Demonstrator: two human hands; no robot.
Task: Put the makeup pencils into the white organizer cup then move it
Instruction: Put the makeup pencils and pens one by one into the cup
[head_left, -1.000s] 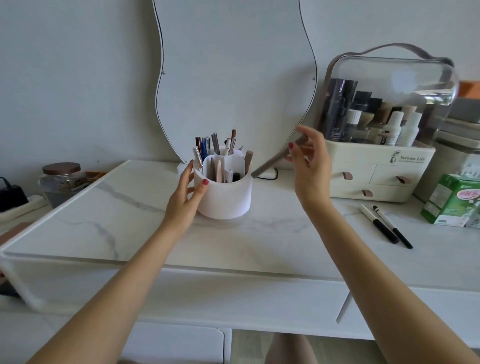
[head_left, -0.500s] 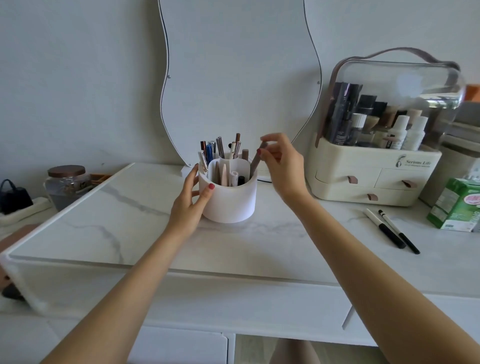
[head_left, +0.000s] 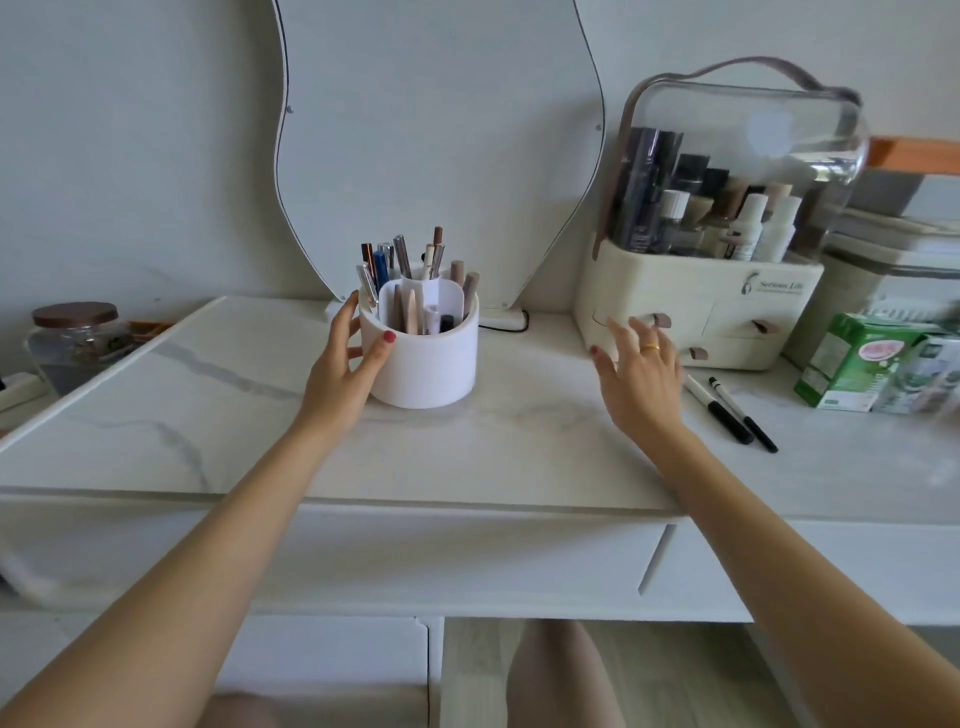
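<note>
White organizer cup (head_left: 423, 358) now holds the brown pencil (head_left: 470, 292); left hand (head_left: 345, 369) grips it, right hand (head_left: 641, 376), empty and open, heads lower right toward two black pencils (head_left: 730, 410).

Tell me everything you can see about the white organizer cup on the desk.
The white organizer cup is a round, matte, plastic-looking tub standing upright on the marble-look desk top, in front of the wavy mirror. Inner walls split it into compartments around a central tube. Pencils, pens and brushes stand in it, tips poking above the rim. The left hand grips its left side, thumb on the front wall. The right hand is clear of it.
</note>
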